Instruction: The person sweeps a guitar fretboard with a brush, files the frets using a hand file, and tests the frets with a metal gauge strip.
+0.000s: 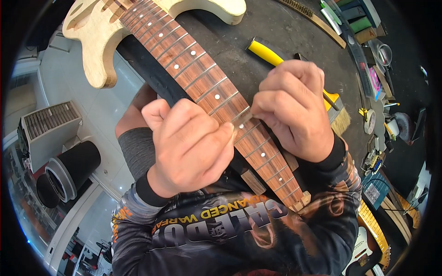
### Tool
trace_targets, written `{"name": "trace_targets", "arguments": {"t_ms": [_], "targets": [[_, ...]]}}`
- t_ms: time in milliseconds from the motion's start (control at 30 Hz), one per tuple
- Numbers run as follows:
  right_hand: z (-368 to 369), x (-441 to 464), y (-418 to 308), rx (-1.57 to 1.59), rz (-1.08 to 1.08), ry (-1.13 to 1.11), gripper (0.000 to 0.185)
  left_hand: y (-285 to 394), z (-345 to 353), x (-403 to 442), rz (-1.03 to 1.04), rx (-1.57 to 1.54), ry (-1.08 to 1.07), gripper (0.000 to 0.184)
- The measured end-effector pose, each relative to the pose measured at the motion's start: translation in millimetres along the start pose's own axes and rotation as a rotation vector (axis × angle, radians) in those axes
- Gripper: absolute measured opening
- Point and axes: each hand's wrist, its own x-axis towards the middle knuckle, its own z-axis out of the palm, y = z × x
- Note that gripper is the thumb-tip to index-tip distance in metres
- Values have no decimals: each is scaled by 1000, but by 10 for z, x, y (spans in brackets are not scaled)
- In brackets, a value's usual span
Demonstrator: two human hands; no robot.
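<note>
A guitar neck with a brown wooden fretboard (202, 76), metal frets and white dot inlays runs diagonally toward my body. Its pale unfinished guitar body (99, 57) lies at the top left. My left hand (189, 145) is closed at the fretboard's left edge, thumb and fingers pinched. From the other side my right hand (292, 103) pinches too. Between the two sets of fingertips, a thin narrow strip (242, 118) stretches across the fretboard along a fret. Its material is too small to make out.
Near my right hand lie a yellow-handled tool (264, 51) and a brush with pale bristles (341, 122). A long wooden-backed brush (317, 23), tape roll (369, 120) and small tools line the right side. Wood blocks (253, 181) sit by the neck. Another guitar (363, 246) is at lower right.
</note>
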Motion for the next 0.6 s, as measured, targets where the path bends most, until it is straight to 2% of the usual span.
{"name": "trace_targets", "arguments": {"t_ms": [133,300,500,600], "targets": [[-143,-66,-62,30,24,-63,26,43,-12,-3,-14,-56,-18,32],[-38,16,12,20,9,3,28,-67,58,18,2,-14,51,32],[-117,-97,-26,38,21,-34,29,31,10,14,-19,-59,-16,32],[-32,-50,30,33,22,26,27,-1,7,28,-25,-33,-23,32]]}}
